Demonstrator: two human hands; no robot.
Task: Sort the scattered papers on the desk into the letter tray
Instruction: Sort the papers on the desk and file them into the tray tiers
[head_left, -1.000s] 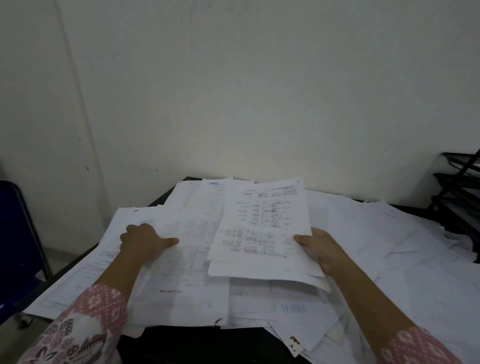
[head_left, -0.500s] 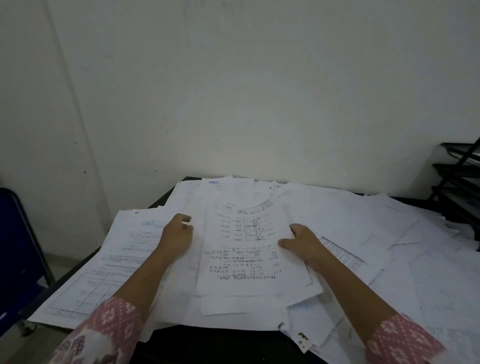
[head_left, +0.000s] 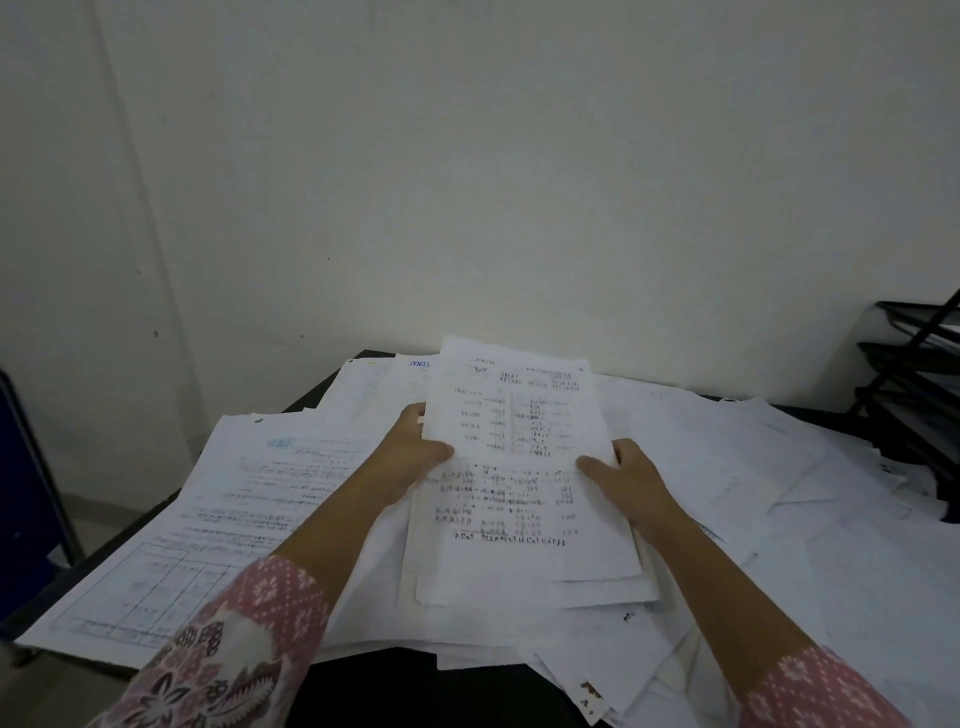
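Over the desk's middle, my left hand & right hand each grip a side edge of the printed paper stack, thumbs on top. Loose papers cover the desk all round, incl. under the stack. Letter tray stands at the far right edge; blue chair sits off the left edge.

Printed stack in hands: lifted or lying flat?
Lifted: left hand and right hand grip the white printed paper stack; far edge tilted up.

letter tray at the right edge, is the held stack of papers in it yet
No, both the left hand and the right hand grip the stack of papers above the desk, well left of the letter tray.
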